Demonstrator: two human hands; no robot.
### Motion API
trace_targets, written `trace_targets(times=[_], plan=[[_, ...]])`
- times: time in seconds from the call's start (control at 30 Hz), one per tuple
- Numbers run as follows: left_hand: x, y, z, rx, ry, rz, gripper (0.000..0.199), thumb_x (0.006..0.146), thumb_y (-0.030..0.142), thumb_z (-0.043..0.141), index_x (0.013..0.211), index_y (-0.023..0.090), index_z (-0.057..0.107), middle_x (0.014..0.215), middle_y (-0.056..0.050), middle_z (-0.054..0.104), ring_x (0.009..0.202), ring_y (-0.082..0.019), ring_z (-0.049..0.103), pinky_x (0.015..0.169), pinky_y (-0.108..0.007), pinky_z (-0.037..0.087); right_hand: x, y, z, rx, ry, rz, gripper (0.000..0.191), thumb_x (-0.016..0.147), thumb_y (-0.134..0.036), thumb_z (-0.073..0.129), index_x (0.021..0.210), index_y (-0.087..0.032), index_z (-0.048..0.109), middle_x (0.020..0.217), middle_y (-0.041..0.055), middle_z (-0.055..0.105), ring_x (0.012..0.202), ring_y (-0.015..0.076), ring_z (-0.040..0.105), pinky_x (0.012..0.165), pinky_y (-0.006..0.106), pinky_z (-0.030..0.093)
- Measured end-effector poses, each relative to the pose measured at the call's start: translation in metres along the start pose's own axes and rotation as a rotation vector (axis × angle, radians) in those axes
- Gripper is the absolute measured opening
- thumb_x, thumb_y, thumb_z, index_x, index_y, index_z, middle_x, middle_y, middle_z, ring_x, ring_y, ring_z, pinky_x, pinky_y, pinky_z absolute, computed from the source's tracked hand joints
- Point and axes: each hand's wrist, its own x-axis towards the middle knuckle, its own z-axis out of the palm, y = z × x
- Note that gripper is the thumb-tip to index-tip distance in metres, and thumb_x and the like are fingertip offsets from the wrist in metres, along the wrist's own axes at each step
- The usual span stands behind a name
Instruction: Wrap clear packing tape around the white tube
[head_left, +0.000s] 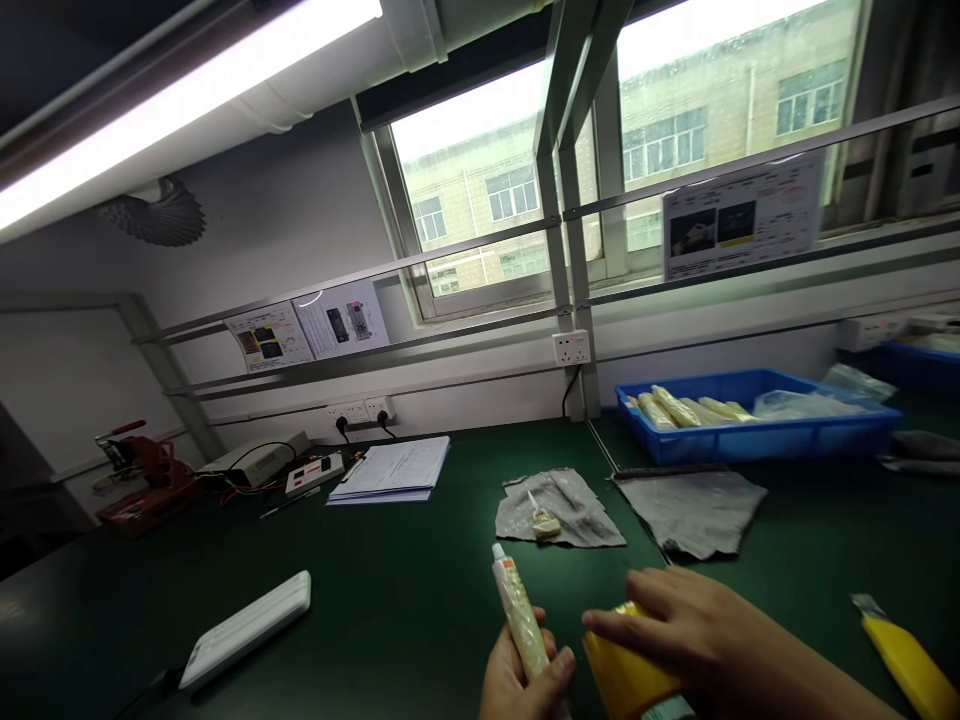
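Near the bottom edge, my left hand grips a pale yellow squeeze tube, tilted with its white cap pointing up and away. Just to the right, my right hand is closed over a bright yellow object; its kind is hidden by the fingers, and a pale green-white part shows at its lower edge. The two hands are apart. Beyond the tube lies a grey cloth with a small yellowish piece with a white tip on it.
A second grey cloth lies before a blue tray of several wrapped tubes. A yellow-handled blade tool rests at right. Leftward are papers, a white bar-shaped device with a cable, and a red hand press.
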Motion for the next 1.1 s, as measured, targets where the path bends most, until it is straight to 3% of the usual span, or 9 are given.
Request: trace_targets(times=[0.2,0.43,0.57,0.67,0.77,0.87,1.0,1.1], plan=[[-0.004,0.008,0.001,-0.052,-0.04,-0.127,0.079,0.035,0.044,0.109,0.095,0.019,0.064,0.071,0.008,0.06,0.051,-0.006,0.047,0.054,-0.024,0.038,-0.001,-0.002,-0.002,-0.023,-0.011,-0.003,0.08,0.084,-0.016,0.083,0.15,-0.038,0.045,0.103,0.004,0.064,0.082,0.0238,0.068,0.07,0.036,0.052],[-0.006,0.018,-0.002,-0.117,-0.096,-0.22,0.083,0.036,0.034,0.109,0.106,0.021,0.067,0.077,0.006,0.06,0.057,-0.009,0.054,0.055,-0.024,0.043,0.002,-0.007,-0.004,-0.057,0.037,-0.062,0.089,0.074,-0.002,0.079,0.15,-0.032,0.045,0.102,0.005,0.065,0.08,0.0243,0.069,0.067,0.036,0.055],[-0.004,0.018,-0.004,-0.12,-0.157,-0.196,0.094,0.041,0.034,0.109,0.126,0.022,0.069,0.076,0.005,0.059,0.059,-0.009,0.056,0.056,-0.025,0.045,0.002,-0.007,-0.004,-0.076,0.067,-0.076,0.083,0.075,-0.006,0.079,0.148,-0.031,0.047,0.101,0.005,0.065,0.077,0.0238,0.068,0.066,0.035,0.054],[-0.005,0.02,-0.004,-0.089,-0.103,-0.18,0.101,0.04,0.031,0.109,0.131,0.019,0.068,0.079,0.004,0.061,0.061,-0.01,0.059,0.064,-0.03,0.055,0.002,-0.006,-0.003,-0.068,0.066,-0.069,0.076,0.081,-0.011,0.077,0.148,-0.032,0.047,0.101,0.0051,0.064,0.079,0.0234,0.068,0.067,0.034,0.053],[-0.008,0.023,-0.001,-0.068,-0.023,-0.177,0.101,0.035,0.028,0.11,0.127,0.016,0.07,0.079,0.003,0.065,0.065,-0.014,0.065,0.073,-0.038,0.062,0.001,-0.004,-0.002,-0.046,0.061,-0.065,0.076,0.082,-0.015,0.079,0.148,-0.032,0.047,0.102,0.0052,0.064,0.079,0.0235,0.068,0.067,0.034,0.052],[-0.009,0.027,0.0,-0.042,0.021,-0.179,0.095,0.03,0.026,0.111,0.116,0.014,0.072,0.079,0.0,0.07,0.07,-0.022,0.073,0.075,-0.041,0.063,0.001,-0.004,-0.003,-0.034,0.06,-0.052,0.088,0.072,-0.006,0.082,0.149,-0.033,0.047,0.105,0.0058,0.065,0.082,0.0248,0.069,0.069,0.035,0.052],[-0.007,0.029,-0.003,-0.047,0.024,-0.172,0.091,0.028,0.023,0.11,0.108,0.014,0.068,0.083,-0.007,0.077,0.084,-0.034,0.08,0.076,-0.042,0.062,0.003,-0.008,-0.006,-0.022,0.053,-0.037,0.096,0.066,0.002,0.08,0.148,-0.036,0.048,0.104,0.004,0.066,0.081,0.0237,0.069,0.069,0.033,0.05],[-0.006,0.029,-0.005,-0.048,0.007,-0.163,0.089,0.03,0.022,0.11,0.107,0.014,0.066,0.088,-0.013,0.081,0.087,-0.034,0.08,0.075,-0.04,0.06,0.003,-0.008,-0.006,-0.019,0.054,-0.041,0.096,0.067,0.001,0.081,0.149,-0.036,0.047,0.104,0.004,0.066,0.08,0.0234,0.069,0.069,0.033,0.049]])
